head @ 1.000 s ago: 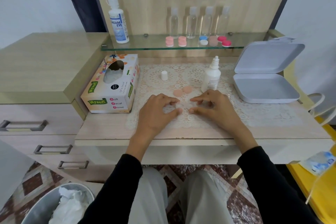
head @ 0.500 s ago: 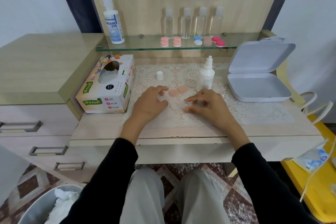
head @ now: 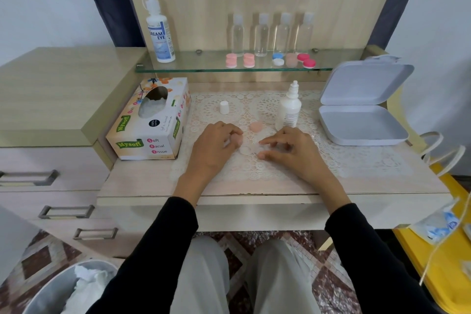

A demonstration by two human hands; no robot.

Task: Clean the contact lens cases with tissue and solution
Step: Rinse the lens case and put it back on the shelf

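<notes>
Between the grips: a clear lens case (head: 246, 150) lies flat on the lace mat (head: 331, 160), hard to pick out against the pattern.
Left grip (head: 212, 148): fingers curled down and closed round a pink cap (head: 238, 138) at their tips, just left of the case.
Right grip (head: 295, 153): forefinger and thumb stretch toward the right end of the case and the other fingers are loosely bent. The case is so pale that I cannot tell whether they pinch it or only lie beside it.
Second pink cap (head: 256, 126): loose on the mat just beyond the gap between the grips, touching neither.
Solution bottle (head: 289, 109): upright with its nozzle bare, just beyond the right grip.
White cap (head: 224, 107): standing on the mat beyond the left grip, apart from it.
Tissue box (head: 150, 122): on the bench (head: 142, 186) left of the left grip, with tissue showing in its opening.
Grey box (head: 362, 120): lid raised, well to the right of the right grip.
Glass shelf (head: 204, 67): beyond both grips. It carries a large bottle (head: 160, 33), four small clear bottles (head: 262, 34) and a row of coloured lens cases (head: 248, 60) in pink, blue-and-white and red.
Bin (head: 51, 293): on the floor below and left of the left grip, with crumpled tissue inside.
</notes>
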